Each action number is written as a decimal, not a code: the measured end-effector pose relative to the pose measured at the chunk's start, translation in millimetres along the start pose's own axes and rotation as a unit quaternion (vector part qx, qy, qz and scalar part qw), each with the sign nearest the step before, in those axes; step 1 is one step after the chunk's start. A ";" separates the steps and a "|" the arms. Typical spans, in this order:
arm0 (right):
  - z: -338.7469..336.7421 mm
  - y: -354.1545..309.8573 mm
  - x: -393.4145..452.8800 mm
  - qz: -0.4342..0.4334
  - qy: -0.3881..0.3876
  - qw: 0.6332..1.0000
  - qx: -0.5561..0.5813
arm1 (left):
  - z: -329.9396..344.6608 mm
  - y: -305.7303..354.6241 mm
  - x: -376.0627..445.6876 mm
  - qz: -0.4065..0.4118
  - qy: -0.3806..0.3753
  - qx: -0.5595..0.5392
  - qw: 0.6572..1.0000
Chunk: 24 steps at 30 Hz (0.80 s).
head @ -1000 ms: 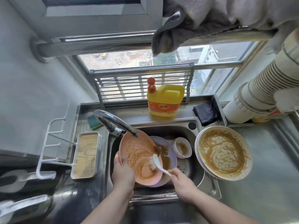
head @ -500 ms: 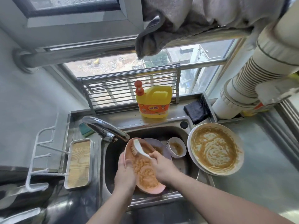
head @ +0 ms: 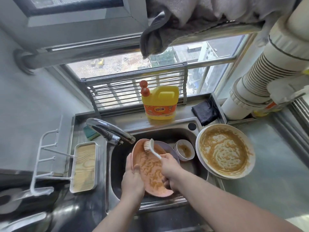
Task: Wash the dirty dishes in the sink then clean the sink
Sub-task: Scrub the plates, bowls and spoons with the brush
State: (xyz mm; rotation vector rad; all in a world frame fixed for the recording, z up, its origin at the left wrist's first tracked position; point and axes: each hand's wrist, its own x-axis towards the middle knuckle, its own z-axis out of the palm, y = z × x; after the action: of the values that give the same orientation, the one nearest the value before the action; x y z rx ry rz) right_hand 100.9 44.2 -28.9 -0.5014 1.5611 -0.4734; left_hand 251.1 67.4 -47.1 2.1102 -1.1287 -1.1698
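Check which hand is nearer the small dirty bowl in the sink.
Right. The right hand, gripping the brush, sits just left of the small bowl; the left hand holds the pink plate's far edge.

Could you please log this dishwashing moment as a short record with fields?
Left hand: holds the pink plate tilted over the sink
Right hand: grips the dish brush, bristles on the plate's upper part
Plate state: smeared with brown residue
Waiting in sink: purple plate, small bowl
On sink's right edge: large soiled plate
Behind sink: yellow detergent bottle
Faucet: no water visible
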 end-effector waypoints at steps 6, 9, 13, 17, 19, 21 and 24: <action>9.8 37.8 -48.7 -0.133 -0.097 0.971 -0.172 | -28.9 7.6 41.2 -0.100 0.031 -0.177 0.979; 0.5 35.0 -58.6 -0.124 -0.112 0.975 -0.147 | -31.7 8.7 36.1 -0.053 -0.003 -0.150 0.987; 14.6 2.9 -29.0 -0.093 -0.054 0.993 -0.040 | -13.5 8.3 16.2 -0.001 -0.019 -0.104 0.994; 16.7 -1.7 -21.2 -0.033 -0.082 0.995 -0.050 | -8.3 12.4 18.8 -0.044 -0.011 -0.139 0.989; 17.2 10.9 -38.3 -0.037 -0.120 0.987 -0.098 | -14.5 14.3 31.4 -0.077 0.016 -0.186 0.979; -0.6 31.3 -53.9 -0.088 -0.131 0.969 -0.192 | -22.9 15.4 43.4 -0.100 0.052 -0.208 0.972; -49.3 57.2 -58.7 -0.124 -0.106 0.923 -0.349 | -26.9 12.4 52.3 -0.138 0.067 -0.239 0.959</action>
State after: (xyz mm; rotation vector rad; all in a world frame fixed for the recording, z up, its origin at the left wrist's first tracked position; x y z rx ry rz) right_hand 52.0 124.8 -11.9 -1.2669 1.4316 -0.0247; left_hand 284.2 17.2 -48.4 1.9590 -0.4358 -1.2492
